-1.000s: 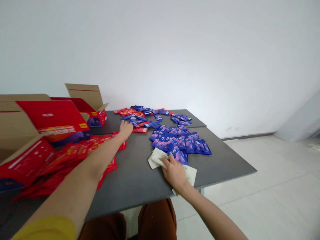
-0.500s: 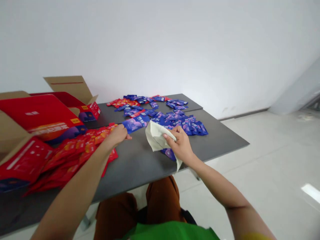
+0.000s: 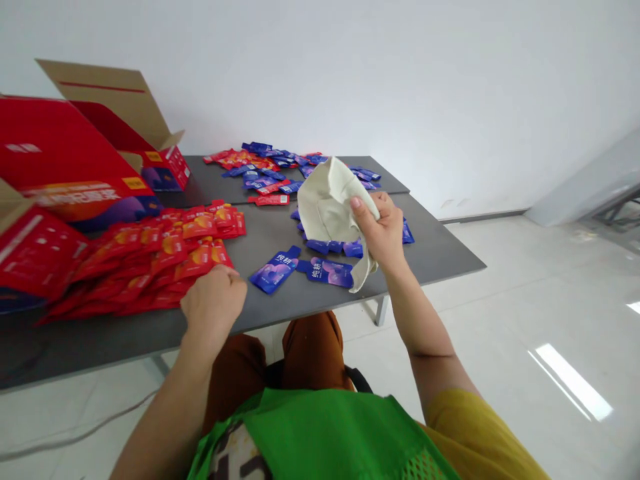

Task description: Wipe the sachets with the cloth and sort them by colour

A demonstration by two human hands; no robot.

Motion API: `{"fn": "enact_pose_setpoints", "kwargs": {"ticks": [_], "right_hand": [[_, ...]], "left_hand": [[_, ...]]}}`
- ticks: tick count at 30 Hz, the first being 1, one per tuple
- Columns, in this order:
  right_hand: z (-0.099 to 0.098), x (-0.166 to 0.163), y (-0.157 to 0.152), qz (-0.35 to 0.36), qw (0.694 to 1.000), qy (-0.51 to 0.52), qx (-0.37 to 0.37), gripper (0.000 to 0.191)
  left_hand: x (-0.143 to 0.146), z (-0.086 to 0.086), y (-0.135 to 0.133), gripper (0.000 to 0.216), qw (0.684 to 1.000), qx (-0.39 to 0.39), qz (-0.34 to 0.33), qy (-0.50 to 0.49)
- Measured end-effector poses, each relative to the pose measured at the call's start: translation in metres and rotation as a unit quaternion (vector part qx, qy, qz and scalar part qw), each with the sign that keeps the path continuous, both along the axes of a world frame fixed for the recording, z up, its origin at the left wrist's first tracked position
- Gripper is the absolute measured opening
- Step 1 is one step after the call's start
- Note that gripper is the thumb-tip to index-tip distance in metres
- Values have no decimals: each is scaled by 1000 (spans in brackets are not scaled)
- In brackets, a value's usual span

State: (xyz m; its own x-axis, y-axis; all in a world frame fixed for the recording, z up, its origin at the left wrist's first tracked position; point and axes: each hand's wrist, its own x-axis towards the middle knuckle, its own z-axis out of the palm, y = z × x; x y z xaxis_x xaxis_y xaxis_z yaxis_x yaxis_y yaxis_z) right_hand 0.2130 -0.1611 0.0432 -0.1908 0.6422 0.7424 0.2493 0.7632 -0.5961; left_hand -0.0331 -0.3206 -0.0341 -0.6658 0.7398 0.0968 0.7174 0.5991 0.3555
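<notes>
Head view shows your right hand (image 3: 383, 230) lifted above the grey table (image 3: 440, 257), fingers clamped on a cream cloth (image 3: 333, 200) that hangs bunched from your grip, clear of the table top. Your left hand (image 3: 214, 303) rests curled in a loose fist at the table's near edge, holding nothing that shows (its fingertips are tucked under, so you cannot tell for certain). Just beside it on the table lie two blue packets (image 3: 300, 270), with more blue packets (image 3: 267, 167) scattered toward the far edge. A heap of red packets (image 3: 150, 257) covers the table's left part, touching open cardboard boxes (image 3: 80, 167) behind it.
</notes>
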Motion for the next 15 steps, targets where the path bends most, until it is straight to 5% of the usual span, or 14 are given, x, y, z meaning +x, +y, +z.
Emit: {"fn": "enact_pose_setpoints", "kwargs": {"ticks": [2,4,7,10,15], "right_hand": [[4,9,-13,12,1000,-11,-6,37],[2,18,-35,29,998,-46,-20,32],[-12,26,-72,53,991,-116,-44,18],[-30,23,-99,88,979,-171,-67,29],[-46,-12,-108,100,975,-188,-60,33]], "left_hand": [[15,0,4,41,997,61,-49,29],[27,-11,12,52,979,106,-164,58],[40,-34,20,59,956,69,-272,85],[52,-45,14,61,971,4,-219,91],[64,-38,-6,57,985,-89,-95,117]]}}
